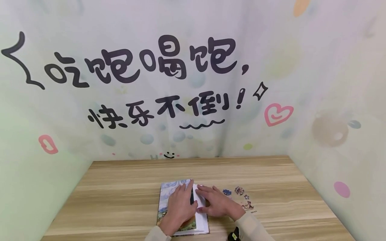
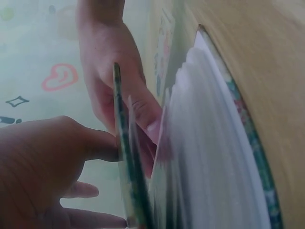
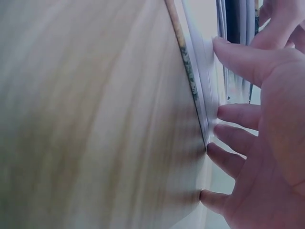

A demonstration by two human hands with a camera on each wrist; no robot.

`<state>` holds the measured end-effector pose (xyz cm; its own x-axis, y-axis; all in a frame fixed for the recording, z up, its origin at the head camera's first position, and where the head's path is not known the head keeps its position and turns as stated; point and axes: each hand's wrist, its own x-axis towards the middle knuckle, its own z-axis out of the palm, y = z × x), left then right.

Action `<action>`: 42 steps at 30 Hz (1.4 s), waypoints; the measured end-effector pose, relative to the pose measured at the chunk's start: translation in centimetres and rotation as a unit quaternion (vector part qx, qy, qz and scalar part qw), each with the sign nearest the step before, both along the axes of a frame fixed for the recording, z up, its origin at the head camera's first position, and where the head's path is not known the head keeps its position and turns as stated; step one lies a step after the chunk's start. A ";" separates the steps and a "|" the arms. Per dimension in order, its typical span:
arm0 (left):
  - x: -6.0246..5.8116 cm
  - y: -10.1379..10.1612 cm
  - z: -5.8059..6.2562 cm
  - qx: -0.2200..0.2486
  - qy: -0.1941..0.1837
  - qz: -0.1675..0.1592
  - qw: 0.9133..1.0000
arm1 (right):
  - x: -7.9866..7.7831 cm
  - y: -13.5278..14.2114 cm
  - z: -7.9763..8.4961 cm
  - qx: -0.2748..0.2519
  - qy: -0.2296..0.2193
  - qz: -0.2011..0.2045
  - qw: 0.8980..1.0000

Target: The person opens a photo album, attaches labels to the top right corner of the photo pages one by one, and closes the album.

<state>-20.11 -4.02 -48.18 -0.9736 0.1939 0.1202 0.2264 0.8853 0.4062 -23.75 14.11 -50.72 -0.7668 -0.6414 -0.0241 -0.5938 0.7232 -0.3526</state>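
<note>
One book [image 1: 169,194] with a painted landscape cover lay before you near the front of the wooden table [image 1: 120,201], its cover lifted a little from the white pages. Your left hand [image 1: 181,206] rested on that cover with fingers extended, and your right hand [image 1: 217,203] reached in from the other side, fingers spread and loosely straight, their tips at the pages. Small colourful decorations [image 1: 239,190] lay just beyond your right hand.
</note>
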 end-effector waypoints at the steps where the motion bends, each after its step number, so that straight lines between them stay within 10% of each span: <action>1: 0.0 -0.1 0.1 0.006 0.002 0.000 1.000 | 0.0 0.0 0.0 0.000 0.000 0.000 1.000; 42: -0.3 -6.5 3.7 0.230 -0.010 0.002 0.973 | 0.4 -1.2 0.8 0.032 -0.032 -0.043 0.998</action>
